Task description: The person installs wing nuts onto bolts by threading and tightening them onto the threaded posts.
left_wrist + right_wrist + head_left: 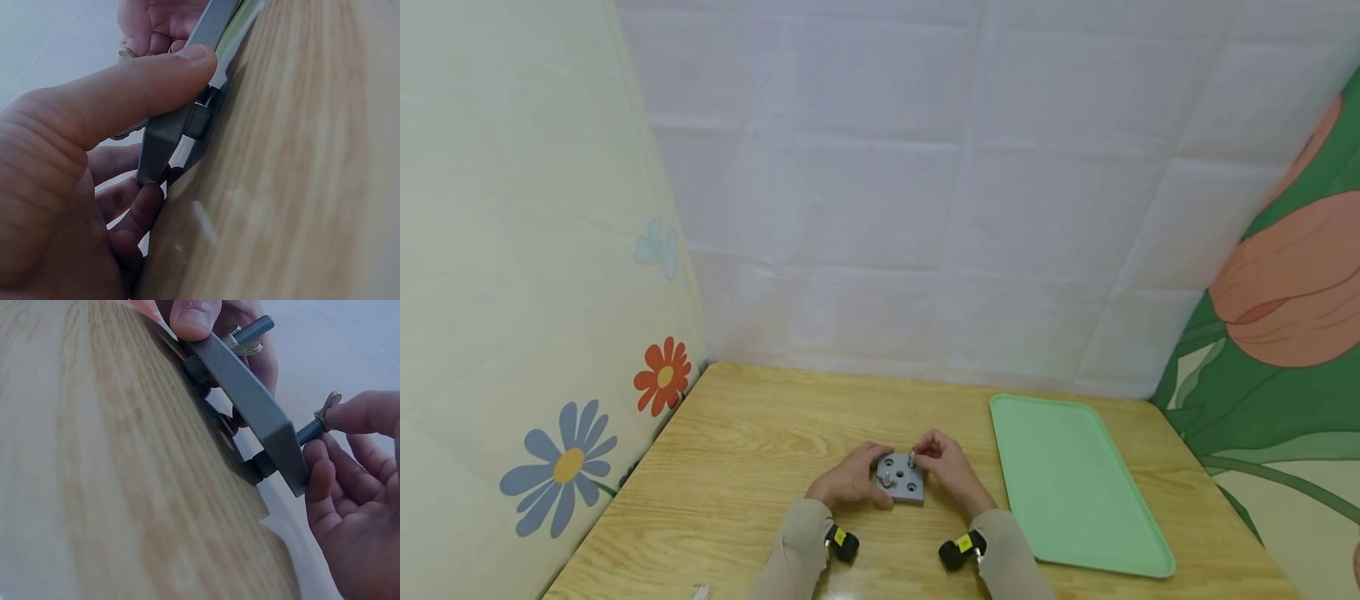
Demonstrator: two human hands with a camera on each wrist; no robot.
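A grey metal plate (pixel 901 492) with several holes is held just over the wooden table, tilted in both wrist views. My left hand (pixel 848 478) grips its left side, thumb on the near edge and fingers on the far side. Two bolts pass up through the plate, their dark heads (pixel 195 370) below it. One bolt (pixel 257 329) carries a wing nut (pixel 249 349) down by the plate. On the other bolt (pixel 309 432), a brassy wing nut (pixel 327 407) sits near the tip. My right hand (pixel 949 468) pinches this wing nut between thumb and fingers.
A pale green tray (pixel 1075 483) lies on the table (pixel 760 433) to the right. Black wrist devices (pixel 844 545) are strapped at both sleeves. A small whitish object (pixel 702 592) shows at the bottom edge. Cloth hangings (pixel 850 208) enclose the back and sides.
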